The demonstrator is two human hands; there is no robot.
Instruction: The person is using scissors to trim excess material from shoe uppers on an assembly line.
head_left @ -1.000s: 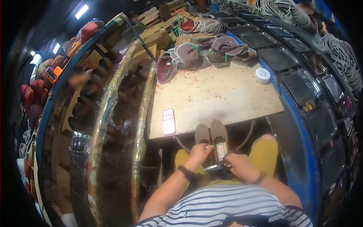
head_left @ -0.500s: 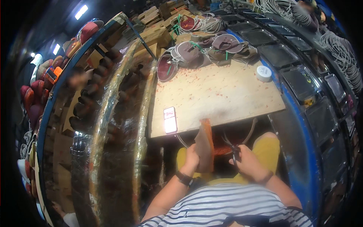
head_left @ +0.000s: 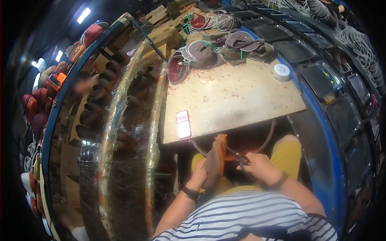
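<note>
My left hand (head_left: 198, 173) is closed round a taupe shoe upper (head_left: 213, 160) with an orange edge, held upright above my lap. In my right hand (head_left: 263, 168) is a pair of dark-handled scissors (head_left: 242, 158), gripped by the handles. The blades point up and left, with their tips at the orange edge of the shoe upper. Whether they touch it I cannot tell. Just beyond my hands stands a pale wooden board (head_left: 225, 104) strewn with orange-red scraps. A lit phone (head_left: 183, 124) lies at its near left corner.
Shoe uppers with white laces (head_left: 201, 54) are piled at the board's far edge. A white round tub (head_left: 282, 72) sits at its right. A conveyor with black trays (head_left: 317, 80) runs along the right. A rack of dark shoes (head_left: 96, 96) stands left.
The scissors have swung left, from pointing up beside the shoe upper to having their tips at its orange edge. My left hand has turned the upper slightly.
</note>
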